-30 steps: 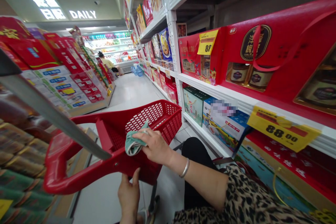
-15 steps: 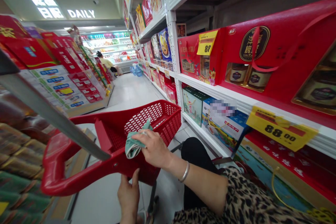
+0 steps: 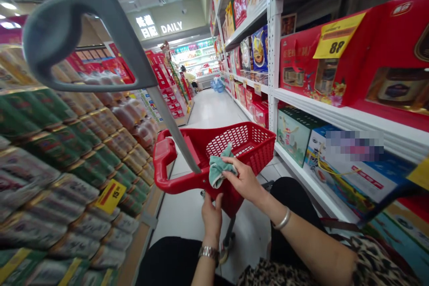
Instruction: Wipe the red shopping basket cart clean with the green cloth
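A red plastic shopping basket [image 3: 250, 143] on wheels stands in the aisle in front of me, its grey pull handle [image 3: 83, 44] rising to the upper left. My right hand [image 3: 246, 181] is closed on a green cloth [image 3: 219, 167] and presses it against the basket's near rim. My left hand [image 3: 212, 216] grips the underside of the basket's near edge from below, fingers wrapped on it. A bracelet sits on my right wrist and a watch on my left. My knees in black trousers show below.
White shelves [image 3: 335, 116] on the right carry red gift boxes [image 3: 321, 67] with yellow price tags. Stacked green and brown packs [image 3: 67, 161] fill the left side. The tiled aisle [image 3: 211, 109] runs ahead to a distant person [image 3: 188, 76] near far shelves.
The view has swung left and pulled back, showing the grey handle's top and more of the left stack. Both hands stay on the basket, the cloth still at the rim.
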`<action>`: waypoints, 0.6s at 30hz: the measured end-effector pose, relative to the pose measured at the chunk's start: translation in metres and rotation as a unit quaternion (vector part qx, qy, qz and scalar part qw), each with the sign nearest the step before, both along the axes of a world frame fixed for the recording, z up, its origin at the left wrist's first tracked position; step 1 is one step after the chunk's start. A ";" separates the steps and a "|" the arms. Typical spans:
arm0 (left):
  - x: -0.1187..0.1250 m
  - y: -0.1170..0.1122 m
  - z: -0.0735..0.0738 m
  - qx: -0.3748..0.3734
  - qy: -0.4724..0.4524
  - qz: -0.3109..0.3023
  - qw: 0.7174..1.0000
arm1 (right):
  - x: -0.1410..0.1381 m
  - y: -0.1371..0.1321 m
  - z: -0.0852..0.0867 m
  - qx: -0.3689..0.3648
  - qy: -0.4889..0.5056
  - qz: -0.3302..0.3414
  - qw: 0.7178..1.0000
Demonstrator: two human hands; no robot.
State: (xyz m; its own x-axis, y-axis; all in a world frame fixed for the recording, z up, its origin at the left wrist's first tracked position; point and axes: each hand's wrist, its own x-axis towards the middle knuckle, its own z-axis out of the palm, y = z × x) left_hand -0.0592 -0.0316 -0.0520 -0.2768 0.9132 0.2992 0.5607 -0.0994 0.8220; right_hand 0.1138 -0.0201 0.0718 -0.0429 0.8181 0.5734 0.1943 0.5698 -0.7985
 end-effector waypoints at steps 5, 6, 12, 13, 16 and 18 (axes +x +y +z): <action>-0.003 0.001 -0.005 -0.002 -0.008 -0.003 1.000 | 0.007 0.012 0.003 0.016 -0.052 -0.006 0.999; -0.003 0.002 -0.006 -0.002 -0.010 -0.001 1.000 | 0.009 0.013 0.004 0.015 -0.074 -0.008 0.997; -0.001 0.002 -0.008 0.004 -0.018 -0.001 1.000 | 0.017 0.017 0.008 0.001 -0.169 0.015 0.985; -0.001 0.002 -0.008 0.005 -0.018 -0.002 1.000 | 0.017 0.018 0.008 0.004 -0.181 0.011 0.983; 0.000 0.002 -0.007 0.004 -0.020 -0.004 1.000 | 0.014 0.021 0.008 0.021 -0.217 0.007 0.976; 0.000 0.002 -0.006 0.002 -0.021 -0.004 1.000 | 0.012 0.022 0.008 0.030 -0.234 0.008 0.972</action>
State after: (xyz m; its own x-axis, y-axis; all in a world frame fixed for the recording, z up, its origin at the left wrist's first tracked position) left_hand -0.0592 -0.0301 -0.0575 -0.2809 0.9145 0.2912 0.5253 -0.1074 0.8441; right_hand 0.1257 0.0021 0.0802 -0.3235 0.7810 0.5342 0.5192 0.6185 -0.5898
